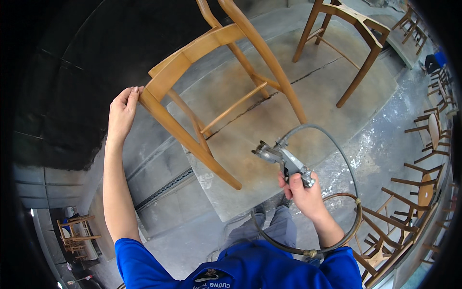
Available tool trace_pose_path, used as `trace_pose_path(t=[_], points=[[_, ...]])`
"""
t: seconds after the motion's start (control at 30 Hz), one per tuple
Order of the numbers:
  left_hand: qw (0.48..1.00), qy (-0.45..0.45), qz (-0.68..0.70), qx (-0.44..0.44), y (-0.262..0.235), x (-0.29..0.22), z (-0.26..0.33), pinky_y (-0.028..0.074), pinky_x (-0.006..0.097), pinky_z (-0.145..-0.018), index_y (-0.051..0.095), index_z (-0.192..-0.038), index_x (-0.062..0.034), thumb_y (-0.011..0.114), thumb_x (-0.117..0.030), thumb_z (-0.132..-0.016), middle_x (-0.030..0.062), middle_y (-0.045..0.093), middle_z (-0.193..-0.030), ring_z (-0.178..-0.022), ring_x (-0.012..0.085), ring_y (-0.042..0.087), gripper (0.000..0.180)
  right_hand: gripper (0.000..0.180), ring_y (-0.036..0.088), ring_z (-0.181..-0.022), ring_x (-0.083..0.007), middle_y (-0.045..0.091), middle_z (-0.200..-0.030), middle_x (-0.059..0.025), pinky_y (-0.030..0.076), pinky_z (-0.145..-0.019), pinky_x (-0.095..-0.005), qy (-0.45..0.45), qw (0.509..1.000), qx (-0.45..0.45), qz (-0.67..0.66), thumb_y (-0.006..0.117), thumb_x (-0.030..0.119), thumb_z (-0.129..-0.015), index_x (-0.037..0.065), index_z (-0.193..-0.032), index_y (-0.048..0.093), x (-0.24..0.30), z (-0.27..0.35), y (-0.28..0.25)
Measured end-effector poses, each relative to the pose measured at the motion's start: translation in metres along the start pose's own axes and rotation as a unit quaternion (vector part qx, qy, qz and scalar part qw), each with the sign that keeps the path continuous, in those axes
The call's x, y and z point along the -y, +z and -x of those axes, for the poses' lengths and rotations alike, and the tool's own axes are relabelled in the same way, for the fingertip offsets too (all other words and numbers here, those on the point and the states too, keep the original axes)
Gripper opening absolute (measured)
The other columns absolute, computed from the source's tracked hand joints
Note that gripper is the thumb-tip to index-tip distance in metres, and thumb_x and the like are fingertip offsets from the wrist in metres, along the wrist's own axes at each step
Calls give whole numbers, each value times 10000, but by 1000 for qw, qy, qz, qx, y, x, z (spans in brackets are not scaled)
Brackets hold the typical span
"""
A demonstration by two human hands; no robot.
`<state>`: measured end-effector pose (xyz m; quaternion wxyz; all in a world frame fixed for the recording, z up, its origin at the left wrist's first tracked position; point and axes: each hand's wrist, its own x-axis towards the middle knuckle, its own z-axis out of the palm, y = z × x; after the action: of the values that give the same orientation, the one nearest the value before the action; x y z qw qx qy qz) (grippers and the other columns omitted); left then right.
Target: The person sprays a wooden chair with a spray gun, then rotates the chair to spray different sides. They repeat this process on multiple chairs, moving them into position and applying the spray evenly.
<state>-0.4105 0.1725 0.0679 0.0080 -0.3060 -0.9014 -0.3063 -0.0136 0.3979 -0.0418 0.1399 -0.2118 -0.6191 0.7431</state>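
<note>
A brown wooden chair frame (204, 48) without a seat stands tilted in front of me. My left hand (122, 113) grips the near left corner of this frame, thumb and fingers closed on the wood. In my right hand (305, 192) is a metal spray gun (286, 161), its nozzle pointing up and left toward the chair. The fingers wrap round the gun's handle. A grey hose (344, 154) loops from the gun past my right forearm. Nothing hides the gun's head, but spray is not visible.
A second chair frame (353, 19) stands at the far right on the same stained board (216, 202). Rows of wooden chairs (423, 188) line the right side. More frames (77, 233) stand at the lower left. A dark wall (62, 96) rises at the left.
</note>
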Motion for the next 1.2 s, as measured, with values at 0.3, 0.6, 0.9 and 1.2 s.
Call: trace_pose_path(t=[0.3, 0.6, 0.9, 1.2], points=[[773, -273, 470, 328, 50, -10, 29, 568, 390, -867, 572, -1279, -20, 543, -460, -1007, 196, 702, -1048, -942, 286, 703, 518, 627, 513, -496, -74, 617, -754, -32, 356, -424, -222, 125, 968, -214, 45, 393, 601, -1025, 13, -992, 610, -12, 144, -32], [860, -196, 417, 218, 185, -56, 218, 497, 312, -771, 644, -1024, -13, 520, -498, -1018, 87, 675, -865, -834, 161, 633, 500, 597, 505, -438, -83, 618, -707, -45, 331, -383, -227, 193, 893, -407, 4, 389, 566, -1043, 12, -984, 605, -55, 248, -32], [850, -152, 440, 248, 251, -113, 90, 499, 333, -737, 636, -986, -10, 520, -565, -1000, 53, 652, -772, -762, 147, 628, 567, 655, 490, -459, -82, 600, -703, -39, 337, -418, -228, 162, 929, -330, 28, 380, 647, -1007, 27, -994, 590, -54, 274, -65], [856, -288, 418, -96, 207, 72, 123, 507, 357, -952, 583, -1157, -23, 542, -353, -1013, 102, 631, -1141, -1120, 235, 610, 362, 919, 504, -521, -90, 612, -756, -64, 377, -454, -234, 96, 966, -217, -105, 379, 850, -839, -12, -1096, 568, -4, 332, -170]])
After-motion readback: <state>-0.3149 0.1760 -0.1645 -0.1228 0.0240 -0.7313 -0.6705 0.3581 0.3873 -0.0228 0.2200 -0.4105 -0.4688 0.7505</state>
